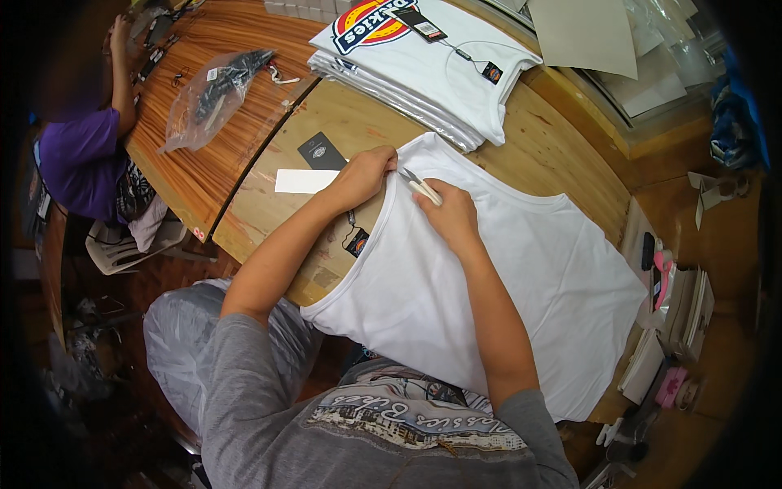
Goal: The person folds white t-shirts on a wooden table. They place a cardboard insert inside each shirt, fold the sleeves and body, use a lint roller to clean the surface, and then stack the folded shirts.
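A white sleeveless shirt (440,277) lies spread over the wooden table in front of me, its lower part hanging toward my body. My left hand (368,174) pinches the shirt's edge near a strap. Close beside it, my right hand (450,213) is closed around small thread snips (426,191) with pale handles, their metal tips at the same edge. A black hang tag (321,152) and a blank white card (305,181) lie left of my left hand. A smaller black tag (357,242) on a cord rests by the shirt's left edge.
Folded white shirts in clear bags (391,94) are stacked at the far side, a printed shirt (456,57) on top. A plastic bag (213,98) of black tags lies far left. A person in purple (81,163) sits there. Pink and black items (664,277) line the right edge.
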The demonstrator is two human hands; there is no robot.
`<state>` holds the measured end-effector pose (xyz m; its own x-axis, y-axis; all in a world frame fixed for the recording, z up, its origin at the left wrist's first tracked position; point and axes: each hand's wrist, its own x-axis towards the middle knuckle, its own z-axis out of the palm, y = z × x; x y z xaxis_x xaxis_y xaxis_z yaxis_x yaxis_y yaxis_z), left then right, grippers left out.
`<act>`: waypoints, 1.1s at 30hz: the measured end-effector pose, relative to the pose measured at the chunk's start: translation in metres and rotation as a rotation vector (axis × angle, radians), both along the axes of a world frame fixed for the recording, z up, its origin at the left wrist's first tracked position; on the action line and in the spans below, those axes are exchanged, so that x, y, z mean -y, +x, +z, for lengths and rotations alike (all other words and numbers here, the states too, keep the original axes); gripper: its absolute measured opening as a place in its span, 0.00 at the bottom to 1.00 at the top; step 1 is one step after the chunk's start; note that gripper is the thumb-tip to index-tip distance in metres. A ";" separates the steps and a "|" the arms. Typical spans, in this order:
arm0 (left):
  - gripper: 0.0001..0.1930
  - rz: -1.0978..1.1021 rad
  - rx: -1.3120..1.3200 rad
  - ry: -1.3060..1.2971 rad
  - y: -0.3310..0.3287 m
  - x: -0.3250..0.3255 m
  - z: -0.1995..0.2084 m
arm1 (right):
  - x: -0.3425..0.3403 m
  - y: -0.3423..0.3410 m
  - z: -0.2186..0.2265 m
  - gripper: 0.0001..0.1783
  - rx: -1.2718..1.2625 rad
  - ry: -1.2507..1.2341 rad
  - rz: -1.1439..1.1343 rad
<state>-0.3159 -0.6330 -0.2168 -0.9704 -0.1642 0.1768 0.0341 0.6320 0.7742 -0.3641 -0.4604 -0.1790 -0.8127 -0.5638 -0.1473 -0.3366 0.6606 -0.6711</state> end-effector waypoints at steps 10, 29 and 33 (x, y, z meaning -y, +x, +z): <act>0.03 -0.003 -0.033 0.025 -0.002 -0.002 0.001 | 0.009 -0.005 0.006 0.14 -0.022 0.127 0.081; 0.12 0.269 0.838 -0.115 0.293 -0.016 0.066 | -0.146 -0.196 -0.024 0.23 -0.593 0.183 -0.218; 0.19 0.544 0.597 0.177 0.304 -0.066 0.011 | -0.129 -0.150 -0.003 0.25 -0.598 0.046 -0.187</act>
